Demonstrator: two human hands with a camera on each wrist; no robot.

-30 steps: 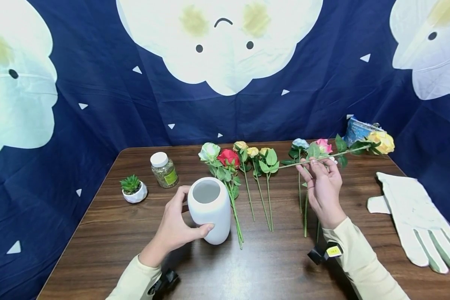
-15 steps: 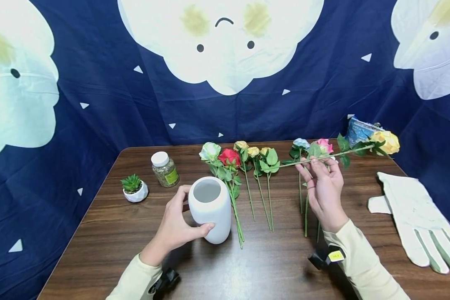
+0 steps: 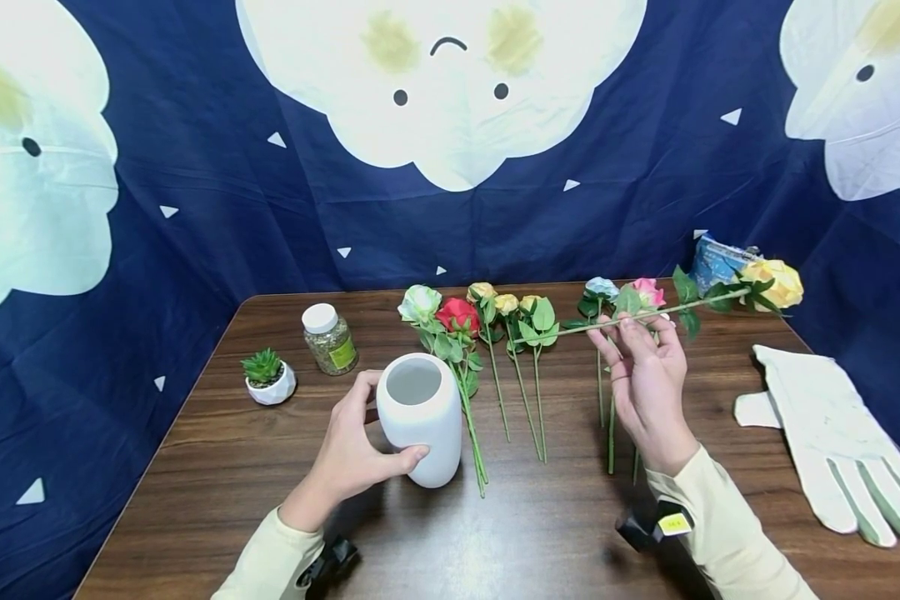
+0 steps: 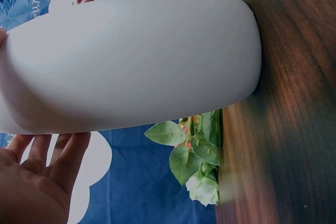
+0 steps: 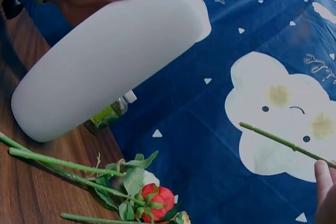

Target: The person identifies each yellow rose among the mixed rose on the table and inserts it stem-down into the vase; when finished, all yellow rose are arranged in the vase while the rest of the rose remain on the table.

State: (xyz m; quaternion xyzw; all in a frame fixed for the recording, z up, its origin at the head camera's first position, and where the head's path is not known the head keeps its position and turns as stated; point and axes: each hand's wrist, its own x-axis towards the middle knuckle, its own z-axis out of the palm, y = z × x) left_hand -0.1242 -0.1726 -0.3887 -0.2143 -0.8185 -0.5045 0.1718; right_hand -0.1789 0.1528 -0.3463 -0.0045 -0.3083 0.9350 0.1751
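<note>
The right hand (image 3: 648,392) pinches a yellow rose (image 3: 776,285) by its thin, knobbly stem (image 5: 283,142), aloft and nearly level. Left of the stem's end, the left hand (image 3: 356,442) clasps a smooth, rounded white vase (image 3: 429,437) — whether its base meets the wood-grained table (image 3: 540,533) is hard to tell. Just beside lies a ruffled red rose (image 3: 457,315); farther out, a see-through jar (image 3: 330,343) and a flat glove (image 3: 817,425).

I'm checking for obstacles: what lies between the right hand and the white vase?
The head view shows several green flower stems on the table between the right hand and the white vase.
</note>
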